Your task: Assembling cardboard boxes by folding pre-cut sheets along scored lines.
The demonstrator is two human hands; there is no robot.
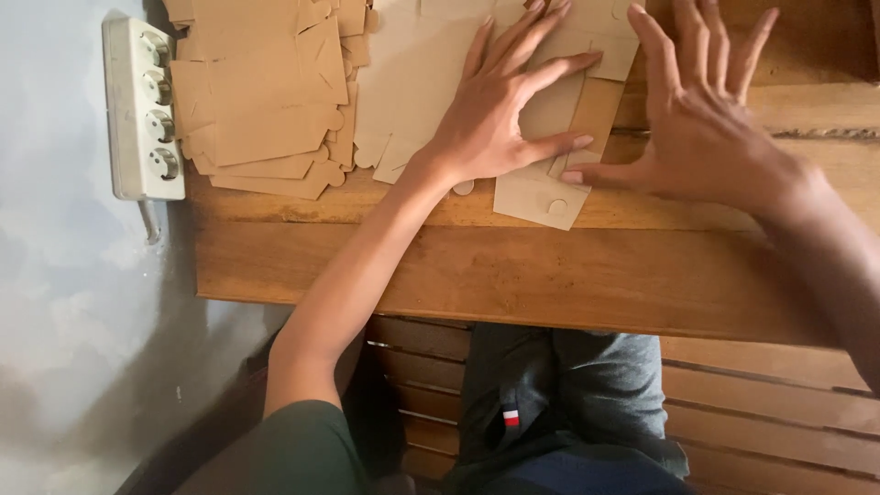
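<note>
Cardboard blank [541,188] under both splayed hands [495,110]

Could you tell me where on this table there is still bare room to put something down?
The widest bare patch is the front strip of the table, between the near edge and the cardboard blanks. A smaller one lies at the far right, behind the right hand. It is crowded at the back: the stack beside the power strip, and the blank under the left hand.
</note>
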